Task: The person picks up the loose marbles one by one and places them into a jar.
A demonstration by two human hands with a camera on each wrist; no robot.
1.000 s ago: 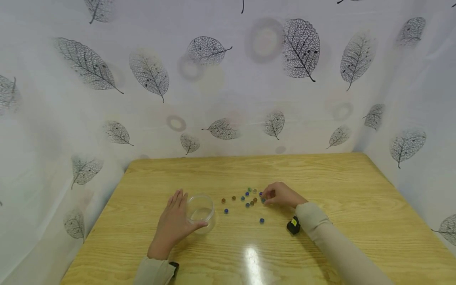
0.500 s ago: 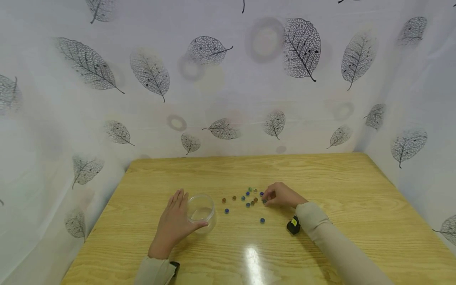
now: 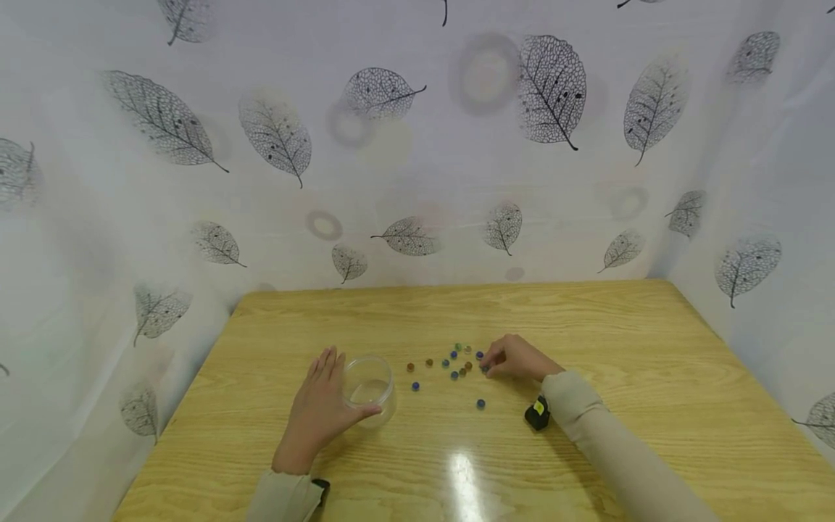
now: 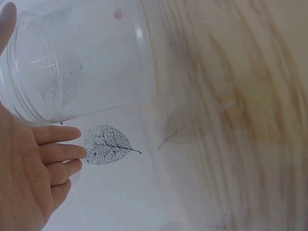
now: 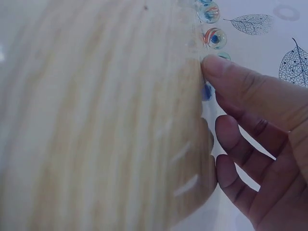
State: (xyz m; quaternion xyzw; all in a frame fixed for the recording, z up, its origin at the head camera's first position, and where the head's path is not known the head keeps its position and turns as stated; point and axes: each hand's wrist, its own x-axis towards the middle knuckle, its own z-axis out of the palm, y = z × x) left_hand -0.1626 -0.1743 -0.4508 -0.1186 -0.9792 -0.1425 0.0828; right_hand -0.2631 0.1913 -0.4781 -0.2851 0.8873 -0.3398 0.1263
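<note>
A clear, round, open-topped jar (image 3: 369,391) stands upright on the table, and my left hand (image 3: 317,409) rests against its left side. The thumb reaches along the near side and the fingers lie straight at the far left, as the left wrist view also shows at the jar (image 4: 96,67). My right hand (image 3: 512,358) is down at the tabletop, thumb and index finger pinching a dark bluish marble (image 3: 484,368). One blue marble (image 3: 479,355) lies right by its fingertips. Left of them spreads a loose group of glass marbles (image 3: 454,375), blue, green, amber and clear.
One blue marble (image 3: 480,404) lies apart, nearer the person; another blue marble (image 3: 415,386) and amber marbles (image 3: 410,367) lie towards the jar. A small black device with a yellow label (image 3: 538,412) is at the right wrist. A leaf-patterned white curtain (image 3: 417,181) encloses the wooden table (image 3: 587,312).
The right fingertips have closed in around the dark bluish marble, which is more covered now. The left hand and the jar stay where they were.
</note>
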